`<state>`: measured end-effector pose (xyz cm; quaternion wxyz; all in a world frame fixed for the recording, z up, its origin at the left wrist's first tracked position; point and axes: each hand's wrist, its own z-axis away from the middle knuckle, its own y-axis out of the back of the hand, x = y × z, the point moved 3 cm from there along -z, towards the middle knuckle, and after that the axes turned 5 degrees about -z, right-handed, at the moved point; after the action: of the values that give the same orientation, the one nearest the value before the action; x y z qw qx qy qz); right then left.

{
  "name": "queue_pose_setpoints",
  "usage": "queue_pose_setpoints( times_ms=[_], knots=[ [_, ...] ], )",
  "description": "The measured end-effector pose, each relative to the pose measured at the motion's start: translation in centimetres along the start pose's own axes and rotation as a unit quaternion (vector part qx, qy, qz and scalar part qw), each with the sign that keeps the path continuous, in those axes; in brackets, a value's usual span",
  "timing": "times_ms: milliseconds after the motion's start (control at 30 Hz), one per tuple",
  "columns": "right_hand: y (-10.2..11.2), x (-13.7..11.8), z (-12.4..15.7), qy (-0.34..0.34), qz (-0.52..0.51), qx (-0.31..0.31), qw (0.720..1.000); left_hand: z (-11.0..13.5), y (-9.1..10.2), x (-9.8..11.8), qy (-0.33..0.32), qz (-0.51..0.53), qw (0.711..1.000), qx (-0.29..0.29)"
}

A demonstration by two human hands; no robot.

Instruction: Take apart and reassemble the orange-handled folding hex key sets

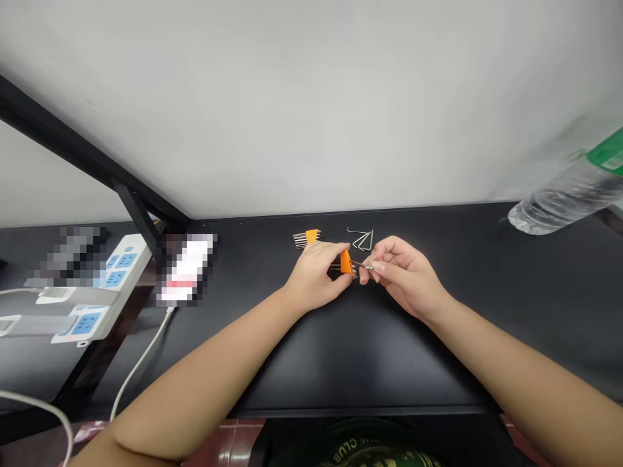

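My left hand [318, 274] is closed round an orange hex key holder [345, 261], which has some metal keys through it. Between the thumb and fingers of my right hand [406, 275] is the end of a hex key [363, 265] that reaches to the holder. Behind my left hand, a second orange holder [312, 236] lies on the table with several hex keys in it. Several loose L-shaped hex keys [361, 240] lie just beyond my right fingertips. My fingers hide part of the held holder.
The black table [370, 363] meets a pale wall at the back. To the right stands a clear plastic bottle [559, 198] with a green label. At left are a blurred-out phone [187, 269] on a white cable, a white power strip [109, 285] and a black metal frame [87, 149].
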<state>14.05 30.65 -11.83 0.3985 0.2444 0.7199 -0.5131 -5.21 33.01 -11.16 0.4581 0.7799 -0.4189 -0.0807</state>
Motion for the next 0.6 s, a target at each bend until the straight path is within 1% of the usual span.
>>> queue_pose_setpoints(
  times_ms=[133, 233, 300, 400, 500, 567, 600],
  knots=[
    [-0.5, -0.1, 0.2, 0.001, 0.001, -0.021, 1.000, -0.1, 0.1, 0.1, 0.005, 0.006, 1.000, -0.004],
    [-0.2, -0.4, 0.0, 0.003, -0.002, 0.004, 1.000, -0.1, 0.3, 0.2, 0.000, -0.003, 1.000, 0.004],
    [0.2, -0.2, -0.2, 0.001, 0.018, 0.026, 1.000, -0.2, 0.5, 0.4, -0.005, -0.006, 1.000, 0.013],
    [0.9, 0.9, -0.6, -0.024, 0.090, 0.039, 0.995, -0.1, 0.8, 0.8, -0.019, -0.006, 1.000, 0.015],
    [1.3, 2.1, -0.9, -0.062, 0.156, 0.034, 0.985, 0.0, 0.8, 0.9, -0.024, -0.012, 1.000, 0.010],
    [1.7, 2.2, -1.2, -0.072, 0.199, 0.023, 0.977, 0.1, 0.8, 0.8, -0.014, -0.020, 1.000, 0.004],
    [2.0, 2.0, -1.4, -0.063, 0.236, 0.021, 0.970, 0.1, 0.7, 0.7, -0.007, -0.021, 1.000, 0.000]
  ],
)
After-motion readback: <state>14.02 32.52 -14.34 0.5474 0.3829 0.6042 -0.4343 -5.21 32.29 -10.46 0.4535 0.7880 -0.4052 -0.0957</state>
